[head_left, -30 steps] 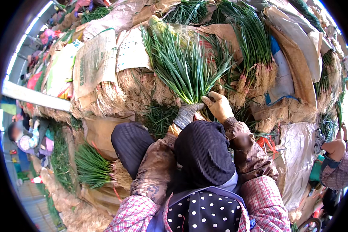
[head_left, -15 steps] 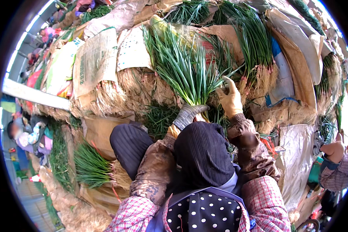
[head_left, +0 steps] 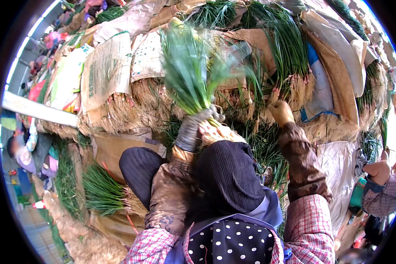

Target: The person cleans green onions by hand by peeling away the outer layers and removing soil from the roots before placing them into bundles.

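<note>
My left hand (head_left: 192, 127), in a grey glove, is closed round a thick bunch of spring onions (head_left: 191, 83). The leaves point away from me and blur with motion; pinkish bulbs and pale roots stick out below the grip, just beyond my knee. Out to the right, my right hand (head_left: 281, 112), in a yellowish glove, has its fingers curled together. It is at the roots of a few loose stalks, beside a larger pile of spring onions (head_left: 288, 48) with bushy roots. Whether anything is between its fingers is hidden.
Sacks (head_left: 106, 72) cover a long bank of rooted bundles ahead. A tied bundle of spring onions (head_left: 102, 189) lies at the left, and loose green leaves (head_left: 268, 147) lie below my hands. One person (head_left: 31, 154) is at the far left, another (head_left: 385, 193) at the right.
The left hand has lifted the bunch slightly and shifted left, baring its bulbs and roots. My right hand has moved right, away from the bunch, and its spread fingers have curled in.
</note>
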### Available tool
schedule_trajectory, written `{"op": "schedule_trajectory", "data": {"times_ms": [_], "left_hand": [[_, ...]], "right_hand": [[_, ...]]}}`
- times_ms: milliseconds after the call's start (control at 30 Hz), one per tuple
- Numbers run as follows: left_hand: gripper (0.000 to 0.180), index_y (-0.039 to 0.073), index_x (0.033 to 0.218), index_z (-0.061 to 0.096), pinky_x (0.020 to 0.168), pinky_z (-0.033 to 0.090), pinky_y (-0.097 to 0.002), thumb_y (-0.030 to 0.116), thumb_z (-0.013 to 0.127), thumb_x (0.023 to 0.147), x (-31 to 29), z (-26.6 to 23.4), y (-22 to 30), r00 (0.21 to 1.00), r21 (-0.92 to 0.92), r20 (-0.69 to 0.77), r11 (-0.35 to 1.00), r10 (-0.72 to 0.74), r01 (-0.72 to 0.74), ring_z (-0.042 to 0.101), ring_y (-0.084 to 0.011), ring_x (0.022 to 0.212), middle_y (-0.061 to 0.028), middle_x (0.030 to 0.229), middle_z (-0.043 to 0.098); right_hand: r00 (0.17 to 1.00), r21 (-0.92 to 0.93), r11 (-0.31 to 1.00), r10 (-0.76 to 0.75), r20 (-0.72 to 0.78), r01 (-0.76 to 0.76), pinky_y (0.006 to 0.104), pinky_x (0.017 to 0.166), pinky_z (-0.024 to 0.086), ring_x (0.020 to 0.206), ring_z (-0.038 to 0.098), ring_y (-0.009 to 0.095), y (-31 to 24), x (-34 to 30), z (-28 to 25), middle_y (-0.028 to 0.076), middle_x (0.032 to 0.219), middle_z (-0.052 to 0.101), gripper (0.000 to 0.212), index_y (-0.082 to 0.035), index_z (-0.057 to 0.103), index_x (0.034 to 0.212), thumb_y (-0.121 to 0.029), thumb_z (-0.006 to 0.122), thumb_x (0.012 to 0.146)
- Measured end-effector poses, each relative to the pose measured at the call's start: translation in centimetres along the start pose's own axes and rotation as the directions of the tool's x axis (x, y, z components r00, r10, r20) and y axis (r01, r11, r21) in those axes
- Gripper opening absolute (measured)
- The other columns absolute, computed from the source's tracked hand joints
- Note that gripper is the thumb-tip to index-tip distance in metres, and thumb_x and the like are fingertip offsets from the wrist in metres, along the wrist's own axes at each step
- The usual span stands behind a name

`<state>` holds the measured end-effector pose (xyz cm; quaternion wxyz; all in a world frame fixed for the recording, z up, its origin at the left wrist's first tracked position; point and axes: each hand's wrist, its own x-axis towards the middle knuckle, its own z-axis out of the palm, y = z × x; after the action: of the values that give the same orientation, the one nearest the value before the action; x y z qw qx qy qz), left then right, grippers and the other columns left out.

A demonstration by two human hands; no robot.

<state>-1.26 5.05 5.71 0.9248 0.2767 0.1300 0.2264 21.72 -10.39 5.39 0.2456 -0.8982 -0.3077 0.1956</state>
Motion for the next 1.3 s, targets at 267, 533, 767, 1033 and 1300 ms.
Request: {"op": "schedule_trajectory", "data": {"times_ms": [267,533,767,1033,1300], "left_hand": [[0.028,0.001,0.097,0.053,0.063,0.050,-0.0336,0.011,0.064,0.074,1.4,-4.7,-0.8,0.926,0.085,-0.348,0.979,-0.144,0.184,0.053,-0.0171,0.054,-0.0068,0.073,0.056],[0.030,0.002,0.100,0.054,0.071,0.050,-0.0360,0.002,0.062,0.071,2.5,-1.6,-7.1,0.906,-0.083,-0.339,0.967,-0.255,0.241,0.059,-0.0221,0.077,-0.0112,0.088,0.060],[0.028,0.000,0.097,0.055,0.067,0.051,-0.0313,0.002,0.065,0.070,2.9,-4.0,-8.3,0.952,-0.064,-0.176,0.968,-0.252,0.245,0.060,-0.0214,0.080,-0.0106,0.088,0.061],[0.028,-0.001,0.095,0.055,0.064,0.051,-0.0312,0.001,0.065,0.069,2.4,-1.9,-7.4,0.936,0.074,-0.271,0.965,-0.225,0.253,0.060,-0.0209,0.077,-0.0117,0.088,0.061],[0.028,-0.001,0.094,0.055,0.061,0.051,-0.0304,0.001,0.066,0.068,2.7,-2.9,-8.6,0.928,0.181,-0.314,0.947,-0.201,0.266,0.060,-0.0200,0.073,-0.0111,0.087,0.062]], "right_hand": [[0.934,-0.182,0.975,-0.056,0.354,0.127,0.0360,0.083,0.044,0.090,0.057,0.029,4.3,-5.7,7.0,0.017,0.098,0.059,0.042,-0.005,0.053,0.109,-0.031,0.059,0.076],[0.989,0.126,0.992,0.016,-0.145,0.002,0.0375,0.067,0.046,0.076,0.059,0.031,1.9,2.4,10.0,0.015,0.080,0.061,0.024,-0.008,0.063,0.086,-0.029,0.061,0.073],[0.857,0.385,0.883,-0.402,0.322,0.269,0.0330,0.071,0.045,0.082,0.059,0.028,0.5,-6.2,9.9,0.018,0.087,0.061,0.022,-0.006,0.059,0.096,-0.018,0.056,0.078],[0.918,0.880,0.261,0.127,0.376,-0.397,0.0307,0.057,0.048,0.065,0.055,0.015,-2.0,0.3,9.6,0.008,0.080,0.058,0.038,0.002,0.049,0.107,-0.027,0.054,0.083],[0.814,0.814,0.075,0.136,0.564,-0.576,0.0281,0.050,0.047,0.054,0.055,0.018,1.6,-0.8,14.4,0.011,0.077,0.060,0.020,0.005,0.054,0.094,-0.007,0.041,0.085]]}}
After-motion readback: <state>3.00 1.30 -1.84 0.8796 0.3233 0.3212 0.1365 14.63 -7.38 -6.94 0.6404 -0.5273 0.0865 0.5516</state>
